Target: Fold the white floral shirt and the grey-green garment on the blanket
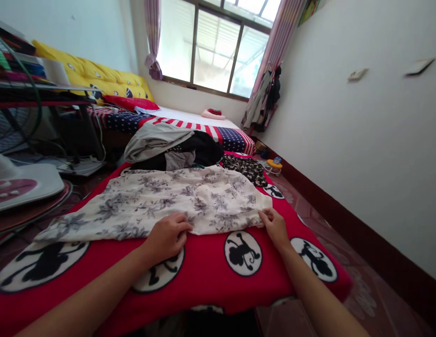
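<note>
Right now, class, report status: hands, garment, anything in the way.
Left hand on floral garment, near hem. Right hand pinching its corner. Clothes pile just behind it.

Low bed (191,117) is running from the near edge back toward the window. A red fleece blanket with black monkey figures in white circles (210,262) is covering its near part. A white cloth garment with grey flower print (175,201) is lying spread flat on the blanket. Behind it a heap of grey and black clothes (172,147) is sitting, with a dark small-flowered cloth (247,168) just beside it, right. Farther back a stars-and-stripes cover (203,128) is lying.
</note>
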Available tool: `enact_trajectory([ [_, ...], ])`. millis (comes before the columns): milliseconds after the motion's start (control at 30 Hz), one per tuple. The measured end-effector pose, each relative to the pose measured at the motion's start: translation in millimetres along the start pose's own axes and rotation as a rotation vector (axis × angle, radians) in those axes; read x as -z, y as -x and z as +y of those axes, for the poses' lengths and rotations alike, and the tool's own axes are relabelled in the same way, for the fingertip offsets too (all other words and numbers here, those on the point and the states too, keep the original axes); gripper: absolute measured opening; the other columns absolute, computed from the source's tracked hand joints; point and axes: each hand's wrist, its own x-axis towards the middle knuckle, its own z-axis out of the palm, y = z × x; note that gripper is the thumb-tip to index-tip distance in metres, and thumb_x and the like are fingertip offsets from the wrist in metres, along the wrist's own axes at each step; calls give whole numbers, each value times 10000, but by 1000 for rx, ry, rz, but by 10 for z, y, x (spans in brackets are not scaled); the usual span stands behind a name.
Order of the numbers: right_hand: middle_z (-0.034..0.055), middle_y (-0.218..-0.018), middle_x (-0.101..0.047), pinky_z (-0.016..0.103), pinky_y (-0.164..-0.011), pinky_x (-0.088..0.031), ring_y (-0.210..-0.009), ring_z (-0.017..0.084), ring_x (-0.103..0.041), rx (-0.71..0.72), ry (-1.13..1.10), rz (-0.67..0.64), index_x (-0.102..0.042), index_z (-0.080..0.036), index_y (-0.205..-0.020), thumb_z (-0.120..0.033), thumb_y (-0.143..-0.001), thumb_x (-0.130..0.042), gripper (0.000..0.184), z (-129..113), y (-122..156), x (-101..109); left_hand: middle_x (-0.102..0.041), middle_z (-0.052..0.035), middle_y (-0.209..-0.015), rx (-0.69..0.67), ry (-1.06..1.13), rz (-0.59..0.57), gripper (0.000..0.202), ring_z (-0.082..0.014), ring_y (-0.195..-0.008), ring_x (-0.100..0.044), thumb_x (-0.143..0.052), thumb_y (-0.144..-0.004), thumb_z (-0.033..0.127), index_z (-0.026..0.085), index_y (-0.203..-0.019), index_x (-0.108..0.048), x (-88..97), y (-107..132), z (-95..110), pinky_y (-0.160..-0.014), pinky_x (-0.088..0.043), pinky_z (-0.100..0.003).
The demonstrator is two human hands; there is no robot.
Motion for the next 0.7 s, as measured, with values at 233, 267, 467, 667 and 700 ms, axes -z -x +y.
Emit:
enact_trajectory([
  [233, 70, -847, -711, 332, -684, -530, -756, 223, -650, 66, -50, -42, -669, -171, -950, -434, -737, -679, 338, 18, 121, -38, -669, -55, -971, -31, 63, 29, 213, -205, -944, -617, -493, -890, 227, 206, -944, -698, -50, -801, 183, -846, -474, -309],
  [267, 73, -858, -714, 334, -691, -533, -764, 226, -654, 64, -70, -43, -670, -170, -952, -418, -736, -680, 329, 3, 132, -35, -669, -60, -1021, -61, 67, 17, 238, -207, -981, -615, -487, -884, 189, 205, -1018, -684, -136, -976, 209, -874, -470, -311],
  [467, 64, -888, -719, 320, -697, -538, -776, 217, -661, 67, -93, -52, -679, -175, -953, -345, -764, -646, 256, -59, 164, -34, -544, -108, -1363, -250, 57, -237, 536, -253, -1250, -495, -557, -850, 171, 200, -1377, -464, -724, -1826, 358, -1042, -383, -381],
  [667, 49, -866, -704, 308, -712, -522, -779, 202, -644, 91, -36, -114, -679, -182, -932, -289, -791, -627, 185, -70, 185, -17, -704, -57, -1001, -395, 30, -335, 273, -232, -993, -615, -695, -766, 231, 220, -1039, -693, -786, -2134, 329, -939, -414, -354],
  [700, 53, -897, -700, 320, -751, -518, -822, 209, -641, 120, -7, -123, -678, -185, -945, -284, -779, -647, 196, -76, 186, -10, -711, -47, -929, -409, 61, -320, 175, -211, -928, -627, -683, -778, 217, 209, -950, -714, -754, -2151, 303, -897, -426, -326],
])
